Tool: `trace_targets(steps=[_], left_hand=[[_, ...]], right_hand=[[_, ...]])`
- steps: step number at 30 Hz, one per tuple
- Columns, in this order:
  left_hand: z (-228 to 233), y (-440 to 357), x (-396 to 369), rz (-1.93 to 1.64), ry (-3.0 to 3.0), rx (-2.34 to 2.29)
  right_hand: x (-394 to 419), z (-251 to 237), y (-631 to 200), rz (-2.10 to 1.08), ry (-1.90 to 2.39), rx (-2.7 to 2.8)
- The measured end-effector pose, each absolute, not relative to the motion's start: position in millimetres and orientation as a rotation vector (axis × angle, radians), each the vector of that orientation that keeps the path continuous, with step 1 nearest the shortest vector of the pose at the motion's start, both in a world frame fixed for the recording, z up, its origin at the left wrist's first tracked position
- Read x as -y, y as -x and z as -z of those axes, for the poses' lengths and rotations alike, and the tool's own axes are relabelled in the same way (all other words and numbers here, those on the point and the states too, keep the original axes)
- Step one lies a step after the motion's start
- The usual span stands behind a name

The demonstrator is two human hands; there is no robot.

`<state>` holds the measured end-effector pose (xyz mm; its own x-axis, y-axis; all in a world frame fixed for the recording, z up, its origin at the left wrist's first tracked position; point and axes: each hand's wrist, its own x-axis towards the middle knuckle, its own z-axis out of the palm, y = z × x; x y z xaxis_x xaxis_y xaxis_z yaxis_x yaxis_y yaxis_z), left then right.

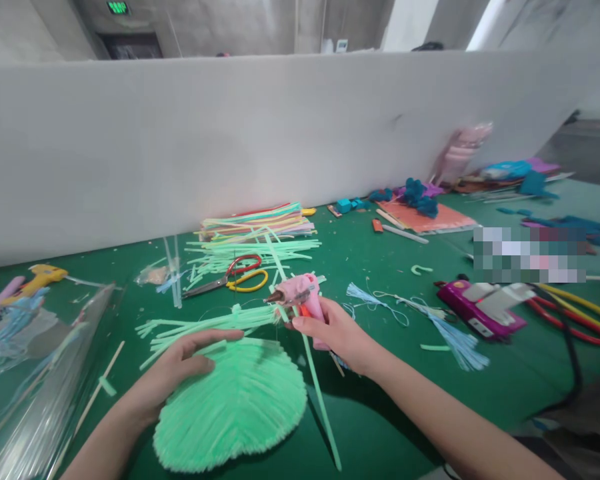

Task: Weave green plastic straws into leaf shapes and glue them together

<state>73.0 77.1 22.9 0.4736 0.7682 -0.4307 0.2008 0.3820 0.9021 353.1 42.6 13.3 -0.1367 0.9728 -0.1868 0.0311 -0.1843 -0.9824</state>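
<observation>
A mint-green fuzzy fan-like panel [240,400], built from pipe cleaners laid side by side, is in the lower middle of the view. My left hand [180,367] grips its upper left edge, thumb on top and fingers stretched along the rim. My right hand [343,337] is wrapped round a pink hot glue gun [300,291], whose nozzle points left above the panel's top edge. A long green pipe cleaner [320,400] runs down beside the panel and passes behind the gun; whether my right fingers also pinch it, I cannot tell. Loose green pipe cleaners [195,329] lie just beyond the panel.
Scissors [225,280] with red and yellow handles lie behind the panel, near a multicoloured pipe cleaner bundle [260,223]. Blue tassels [455,340] and a purple power bank-like device [475,310] are at right. A yellow glue gun [43,280] and clear plastic wrap [45,400] lie left.
</observation>
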Motion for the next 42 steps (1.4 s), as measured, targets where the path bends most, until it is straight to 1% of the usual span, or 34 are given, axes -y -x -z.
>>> trace_targets(steps=[4,12,18,20,25,27,29,33,35,38,42], left_hand=[[-24.3,-77.4,-76.1,-0.517,-1.105,-1.103],[-26.7,-75.0,-79.2,-0.694,-1.056,-1.150],[-30.4,-74.6,-77.2,-0.755,-1.087,-1.209],[-30.4,-75.0,-76.3,-0.781,-1.153,-1.242],[-26.9,-73.2,-75.1,-0.759,-1.207,-1.219],[-25.0,-72.2,-75.7,-0.730,-1.190,-1.194],[-23.9,-71.8,-76.9,-0.721,-1.162,-1.185],[-26.2,-73.2,-79.4,-0.707,-1.086,-1.168],[-28.4,-73.2,-79.0,-0.641,-1.066,-1.139],[-29.9,-66.4,-74.1,-0.469,-1.107,-1.133],[-35.0,-37.0,-61.5,-0.216,-1.472,-1.276]], right_hand=[[-40.9,-17.6,-352.2,-1.382,1.246,1.261],[-35.5,-19.3,-348.6,-0.944,1.214,1.263],[-34.5,-22.5,-350.4,-0.832,1.228,1.177],[-34.8,-21.9,-352.8,-0.890,1.194,1.140],[-35.8,-16.6,-357.4,-1.407,0.872,1.103],[-36.2,-13.8,-357.7,-1.512,0.887,1.136],[-36.4,-11.3,-358.1,-1.492,0.964,1.192],[-36.7,-10.5,-360.5,-1.249,1.042,1.270],[-37.1,-11.4,-361.3,-1.174,1.074,1.283],[-38.6,-10.5,-360.3,-1.209,1.091,1.270],[-40.9,-4.0,-356.6,-1.387,1.085,1.185]])
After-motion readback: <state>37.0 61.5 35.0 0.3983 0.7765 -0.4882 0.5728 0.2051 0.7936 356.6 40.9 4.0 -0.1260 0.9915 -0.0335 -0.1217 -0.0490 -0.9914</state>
